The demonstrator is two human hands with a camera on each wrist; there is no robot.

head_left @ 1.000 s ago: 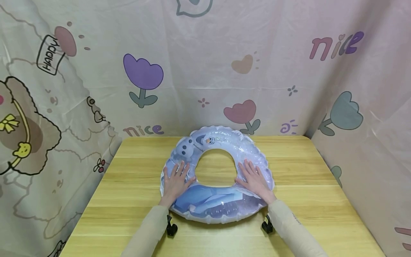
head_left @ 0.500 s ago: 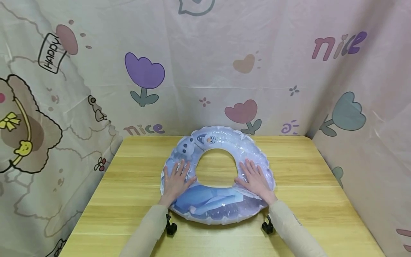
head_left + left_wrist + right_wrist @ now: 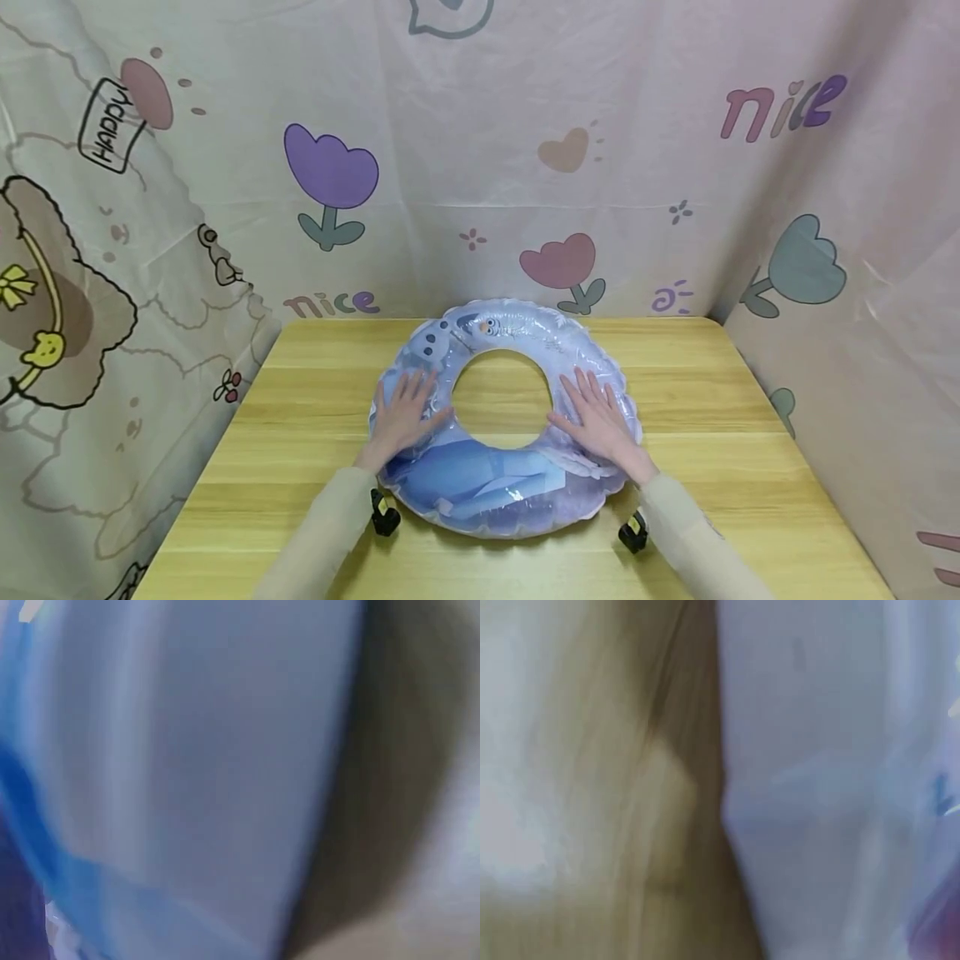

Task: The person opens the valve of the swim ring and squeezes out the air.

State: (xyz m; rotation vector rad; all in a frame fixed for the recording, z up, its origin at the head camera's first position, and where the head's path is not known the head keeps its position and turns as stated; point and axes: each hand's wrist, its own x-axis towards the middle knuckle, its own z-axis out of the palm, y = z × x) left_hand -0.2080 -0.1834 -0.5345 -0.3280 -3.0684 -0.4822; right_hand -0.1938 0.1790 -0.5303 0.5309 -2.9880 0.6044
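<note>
Swim ring (image 3: 491,483): inflated, snowman print at far left; lies on the wood-grain table (image 3: 697,517), far rim by the back edge, tabletop showing through the hole.
Left hand (image 3: 401,417): palm down on the ring's left side, fingers spread, grasping nothing.
Right hand (image 3: 597,419): same on the right side, fingers spread, no grip.
Palm pressure: can't tell; both wrist views blurred, just ring and table.
Ring handling: reads as a two-handed press or steadying. Load both sides equally so it doesn't rock; flat fingers, no nails into the film; avoid stressing the scalloped edge seam.
</note>
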